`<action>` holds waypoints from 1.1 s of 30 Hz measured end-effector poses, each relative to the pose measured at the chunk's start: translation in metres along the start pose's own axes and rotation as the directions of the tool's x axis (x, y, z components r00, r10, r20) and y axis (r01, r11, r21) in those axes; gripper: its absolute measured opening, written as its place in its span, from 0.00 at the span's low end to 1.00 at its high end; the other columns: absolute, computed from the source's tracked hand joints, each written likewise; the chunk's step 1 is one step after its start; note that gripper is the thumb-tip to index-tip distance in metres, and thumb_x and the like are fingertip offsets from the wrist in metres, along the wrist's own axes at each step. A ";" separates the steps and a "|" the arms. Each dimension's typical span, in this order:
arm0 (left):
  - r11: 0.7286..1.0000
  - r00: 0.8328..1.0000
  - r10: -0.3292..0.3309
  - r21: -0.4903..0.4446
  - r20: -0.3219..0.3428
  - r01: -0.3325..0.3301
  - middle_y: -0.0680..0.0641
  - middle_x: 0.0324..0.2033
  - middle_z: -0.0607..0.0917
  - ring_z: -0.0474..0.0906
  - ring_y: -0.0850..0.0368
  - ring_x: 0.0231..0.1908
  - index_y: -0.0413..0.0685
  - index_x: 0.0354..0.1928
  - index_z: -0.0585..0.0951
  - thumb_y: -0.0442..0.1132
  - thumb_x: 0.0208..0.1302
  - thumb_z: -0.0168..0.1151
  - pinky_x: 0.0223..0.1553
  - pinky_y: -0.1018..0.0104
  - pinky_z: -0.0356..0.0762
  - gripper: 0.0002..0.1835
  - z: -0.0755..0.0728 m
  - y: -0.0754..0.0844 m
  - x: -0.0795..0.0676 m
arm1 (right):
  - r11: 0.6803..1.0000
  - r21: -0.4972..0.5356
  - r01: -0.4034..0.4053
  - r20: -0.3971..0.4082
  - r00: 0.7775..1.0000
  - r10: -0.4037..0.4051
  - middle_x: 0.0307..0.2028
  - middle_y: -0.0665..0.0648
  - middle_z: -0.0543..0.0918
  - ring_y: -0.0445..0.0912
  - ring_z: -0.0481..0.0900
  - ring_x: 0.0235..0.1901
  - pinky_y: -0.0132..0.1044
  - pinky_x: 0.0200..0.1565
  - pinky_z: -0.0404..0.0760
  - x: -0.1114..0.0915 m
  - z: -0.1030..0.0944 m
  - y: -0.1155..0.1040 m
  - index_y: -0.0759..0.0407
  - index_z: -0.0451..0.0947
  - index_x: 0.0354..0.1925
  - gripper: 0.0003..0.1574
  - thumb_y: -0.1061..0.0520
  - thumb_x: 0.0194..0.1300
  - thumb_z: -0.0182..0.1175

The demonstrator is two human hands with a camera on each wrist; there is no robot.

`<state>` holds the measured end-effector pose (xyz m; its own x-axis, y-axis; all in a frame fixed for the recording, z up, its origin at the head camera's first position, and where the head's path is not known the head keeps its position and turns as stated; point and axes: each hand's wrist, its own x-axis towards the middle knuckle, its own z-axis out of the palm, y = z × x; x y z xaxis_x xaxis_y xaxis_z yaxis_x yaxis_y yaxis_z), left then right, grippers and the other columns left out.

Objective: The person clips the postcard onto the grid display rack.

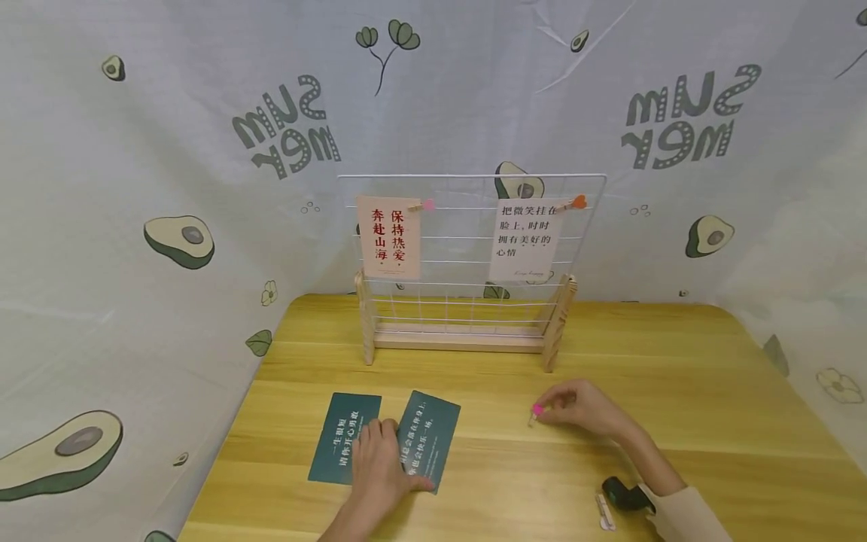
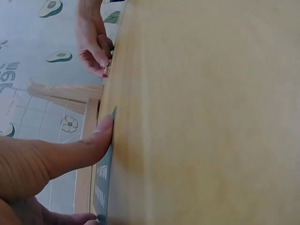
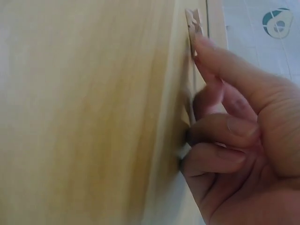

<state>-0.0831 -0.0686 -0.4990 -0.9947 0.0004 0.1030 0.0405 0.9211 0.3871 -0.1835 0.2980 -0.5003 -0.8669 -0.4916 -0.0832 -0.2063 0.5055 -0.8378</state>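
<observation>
My left hand [image 1: 379,465] holds a dark green card [image 1: 436,433] with white writing, its thumb at one edge and its fingers at the opposite edge. In the left wrist view the thumb lies along the green card [image 2: 102,187], which is seen nearly edge-on. A second green card [image 1: 333,436] lies to the left, partly under the hand. Over the table on the right, my right hand [image 1: 576,406] pinches a small wooden clothespin [image 1: 531,418] with a pink heart between thumb and index finger. The tip of that clothespin [image 3: 193,21] sticks out past the fingertips in the right wrist view.
A white wire grid [image 1: 460,293] on a wooden stand [image 1: 460,339] stands at the back. A pink card [image 1: 389,241] and a white card [image 1: 524,245] are clipped on it. Another clothespin [image 1: 606,513] lies near the right wrist. A patterned cloth [image 1: 440,98] hangs behind.
</observation>
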 end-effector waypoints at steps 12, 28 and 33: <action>0.999 0.999 0.029 0.013 0.027 -0.029 0.48 0.38 0.72 0.64 0.53 0.38 0.40 0.49 0.77 0.67 0.10 0.89 0.42 0.58 0.65 0.58 0.000 -0.006 0.004 | 1.000 0.000 0.006 0.002 1.000 -0.006 0.37 0.59 0.90 0.36 0.79 0.33 0.30 0.36 0.79 0.007 0.009 -0.003 0.61 0.89 0.41 0.10 0.56 0.64 0.73; 0.951 0.987 0.090 -0.307 0.136 -0.044 0.45 0.50 0.81 0.75 0.51 0.49 0.45 0.60 0.74 0.43 0.26 0.91 0.51 0.52 0.75 0.52 -0.002 -0.017 0.010 | 0.999 0.050 -0.009 0.003 1.000 0.008 0.44 0.60 0.90 0.38 0.85 0.42 0.30 0.44 0.83 -0.002 0.008 0.003 0.62 0.87 0.47 0.14 0.54 0.67 0.70; 0.869 0.986 0.109 -0.493 0.126 -0.033 0.42 0.52 0.79 0.76 0.52 0.46 0.44 0.65 0.75 0.32 0.40 0.85 0.47 0.60 0.79 0.45 -0.003 -0.032 0.014 | 0.999 0.049 -0.010 0.027 1.000 0.008 0.44 0.58 0.91 0.38 0.84 0.43 0.30 0.45 0.82 -0.003 0.006 0.007 0.57 0.89 0.43 0.09 0.53 0.68 0.70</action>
<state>-0.0982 -0.0990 -0.5066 -0.9883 0.1499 0.0287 0.1150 0.6086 0.7851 -0.1795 0.2985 -0.5092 -0.8558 -0.5065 -0.1049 -0.1754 0.4749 -0.8624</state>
